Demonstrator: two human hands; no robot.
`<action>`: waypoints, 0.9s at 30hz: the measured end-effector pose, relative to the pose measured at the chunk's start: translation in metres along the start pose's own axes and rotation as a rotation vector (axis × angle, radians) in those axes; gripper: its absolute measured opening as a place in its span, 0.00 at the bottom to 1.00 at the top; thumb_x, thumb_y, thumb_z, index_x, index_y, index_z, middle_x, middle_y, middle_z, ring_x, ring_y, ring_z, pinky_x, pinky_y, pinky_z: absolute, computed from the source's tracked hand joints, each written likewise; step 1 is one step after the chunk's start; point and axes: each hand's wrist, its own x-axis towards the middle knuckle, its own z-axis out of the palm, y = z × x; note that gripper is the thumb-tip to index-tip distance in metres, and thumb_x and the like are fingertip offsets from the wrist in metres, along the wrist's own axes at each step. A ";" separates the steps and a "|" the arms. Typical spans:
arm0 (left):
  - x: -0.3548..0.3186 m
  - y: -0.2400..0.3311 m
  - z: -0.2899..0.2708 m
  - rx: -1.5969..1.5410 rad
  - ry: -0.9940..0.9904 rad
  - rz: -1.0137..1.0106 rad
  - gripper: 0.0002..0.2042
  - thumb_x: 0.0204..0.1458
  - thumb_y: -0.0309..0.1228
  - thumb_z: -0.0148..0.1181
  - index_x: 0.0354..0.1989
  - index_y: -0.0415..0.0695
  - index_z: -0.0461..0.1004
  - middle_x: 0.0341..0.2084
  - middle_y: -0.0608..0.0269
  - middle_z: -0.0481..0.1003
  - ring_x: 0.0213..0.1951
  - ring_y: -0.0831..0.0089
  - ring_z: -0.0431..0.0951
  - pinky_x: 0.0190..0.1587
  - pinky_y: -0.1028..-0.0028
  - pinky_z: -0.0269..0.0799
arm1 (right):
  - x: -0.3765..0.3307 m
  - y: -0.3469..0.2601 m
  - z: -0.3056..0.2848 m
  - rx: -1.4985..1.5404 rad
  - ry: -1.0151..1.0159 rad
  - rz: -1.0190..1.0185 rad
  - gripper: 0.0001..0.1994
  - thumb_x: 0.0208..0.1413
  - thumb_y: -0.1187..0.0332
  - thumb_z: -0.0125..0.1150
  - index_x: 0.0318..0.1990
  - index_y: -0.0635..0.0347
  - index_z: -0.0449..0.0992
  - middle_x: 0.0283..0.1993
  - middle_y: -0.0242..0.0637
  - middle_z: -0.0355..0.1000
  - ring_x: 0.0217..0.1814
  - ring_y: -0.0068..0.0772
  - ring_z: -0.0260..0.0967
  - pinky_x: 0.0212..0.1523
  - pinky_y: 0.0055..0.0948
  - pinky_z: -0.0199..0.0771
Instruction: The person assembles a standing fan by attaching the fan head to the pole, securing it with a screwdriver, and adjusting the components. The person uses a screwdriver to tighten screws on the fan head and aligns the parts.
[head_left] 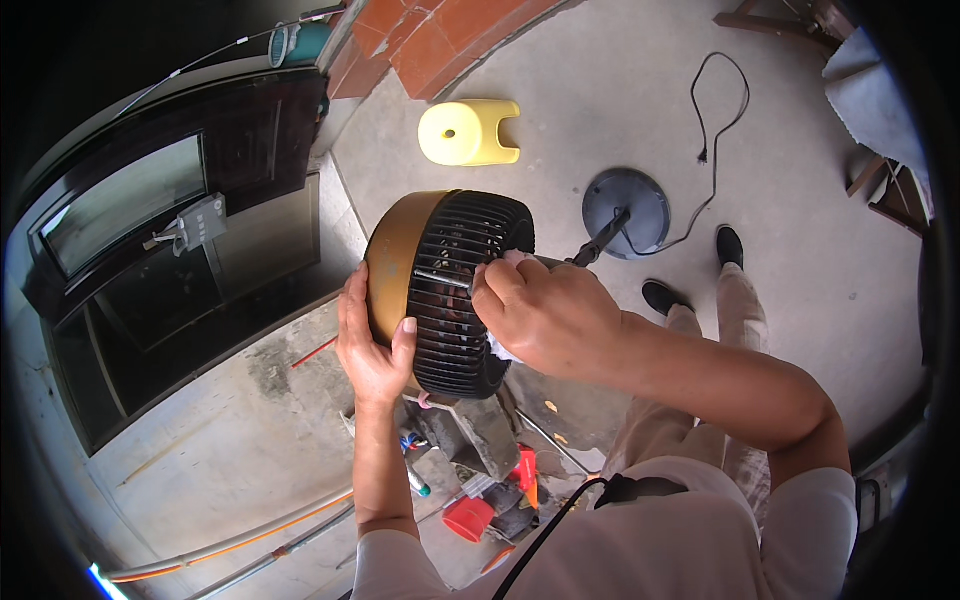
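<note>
Gold-brown shell on the fan (400, 255), with a black ribbed grille of thin radial slats. White cloth (505, 350) bunched under the right hand (545, 315). Pale yellow stool (468, 132), plain, on grey concrete floor (600, 90). Dark grey round base (627, 200) with a black cord (715, 110) looping away. Red-orange brick (420, 35) paving at the top edge. Black shoes (730, 245), beige trousers (700, 330), white shirt (640, 540). Dark, nearly black frame on the glass cabinet (180, 240). Red cup (470, 518) and orange-red bits in the clutter below. Orange stripe along the grey pipe (240, 540).
</note>
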 end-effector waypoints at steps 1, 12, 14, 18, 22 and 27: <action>-0.001 0.000 0.000 0.004 -0.001 0.002 0.30 0.41 0.35 0.57 0.55 0.35 0.62 0.48 0.45 0.68 0.50 0.52 0.69 0.52 0.63 0.65 | 0.003 0.000 -0.001 0.079 -0.028 0.035 0.09 0.42 0.73 0.58 0.33 0.63 0.70 0.27 0.34 0.65 0.25 0.24 0.66 0.20 0.19 0.68; -0.005 0.006 0.001 -0.026 0.009 -0.029 0.30 0.45 0.40 0.54 0.55 0.33 0.62 0.46 0.47 0.68 0.48 0.55 0.69 0.52 0.64 0.63 | 0.007 0.006 -0.014 0.263 -0.128 0.228 0.07 0.42 0.73 0.59 0.28 0.61 0.67 0.31 0.40 0.66 0.29 0.36 0.71 0.20 0.29 0.70; -0.005 0.007 0.001 -0.030 0.009 -0.042 0.29 0.45 0.39 0.54 0.54 0.33 0.62 0.46 0.47 0.68 0.48 0.55 0.69 0.52 0.65 0.63 | 0.003 0.006 -0.009 0.055 0.003 0.083 0.07 0.36 0.71 0.58 0.25 0.59 0.67 0.28 0.36 0.63 0.26 0.30 0.70 0.18 0.28 0.69; -0.004 0.005 0.001 -0.029 0.023 -0.049 0.29 0.45 0.40 0.54 0.54 0.33 0.62 0.46 0.46 0.68 0.48 0.55 0.69 0.52 0.64 0.63 | 0.004 -0.002 -0.007 0.124 -0.020 0.115 0.06 0.42 0.70 0.58 0.23 0.60 0.67 0.29 0.39 0.64 0.26 0.35 0.70 0.18 0.33 0.69; -0.006 0.010 -0.001 -0.008 0.020 -0.039 0.30 0.44 0.40 0.55 0.54 0.33 0.63 0.47 0.46 0.68 0.49 0.54 0.69 0.53 0.64 0.62 | 0.004 0.004 0.000 0.538 -0.033 0.332 0.10 0.51 0.68 0.55 0.29 0.67 0.66 0.29 0.47 0.66 0.25 0.47 0.70 0.22 0.37 0.70; -0.005 0.008 -0.001 -0.039 0.002 -0.084 0.31 0.45 0.42 0.54 0.55 0.34 0.62 0.48 0.46 0.67 0.50 0.54 0.68 0.54 0.64 0.61 | 0.003 0.002 -0.018 0.276 -0.307 0.319 0.10 0.47 0.70 0.55 0.33 0.66 0.64 0.24 0.43 0.70 0.24 0.46 0.71 0.22 0.37 0.71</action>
